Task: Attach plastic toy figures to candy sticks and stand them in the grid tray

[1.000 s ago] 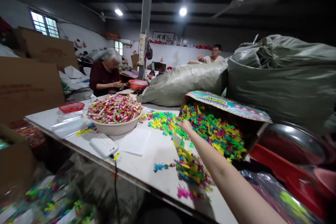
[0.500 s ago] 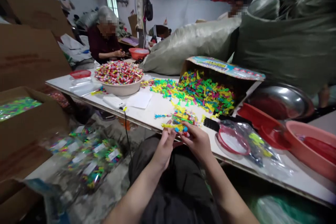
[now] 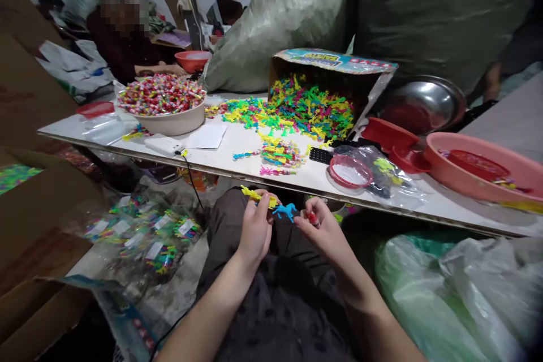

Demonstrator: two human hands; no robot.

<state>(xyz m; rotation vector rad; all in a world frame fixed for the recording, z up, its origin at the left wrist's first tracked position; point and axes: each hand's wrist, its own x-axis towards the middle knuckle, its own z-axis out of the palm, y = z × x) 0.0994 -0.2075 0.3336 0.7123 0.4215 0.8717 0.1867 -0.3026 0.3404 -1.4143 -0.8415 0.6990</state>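
Observation:
Above my lap, my left hand (image 3: pixel 257 229) is closed on a yellow plastic figure (image 3: pixel 251 194) that sticks out past the thumb. A blue toy horse (image 3: pixel 285 212) shows between my hands; its one end meets my left fingers, the other lies close to my right fingertips, and which hand bears it I cannot tell. My right hand (image 3: pixel 324 232) is curled round a small red-and-white tube (image 3: pixel 313 219). Just beyond, on the table (image 3: pixel 220 165), lies a small pile of tubes with coloured figures (image 3: pixel 280 153). A pink figure on a tube (image 3: pixel 278 171) rests nearest the edge.
Loose figures spill from a tipped carton (image 3: pixel 335 60). Leftward stands a basin (image 3: pixel 169 123) heaped with small tubes, a person behind it. Rightward are a red-rimmed dish (image 3: pixel 350 172) and a pink basin (image 3: pixel 487 181). Filled bags (image 3: pixel 139 237) lie on the floor; a cable (image 3: pixel 195 184) hangs down.
My view has tilted down. My hands have drawn back from the table edge to above my lap and moved apart, the right one with the tube. The blue horse now shows whole.

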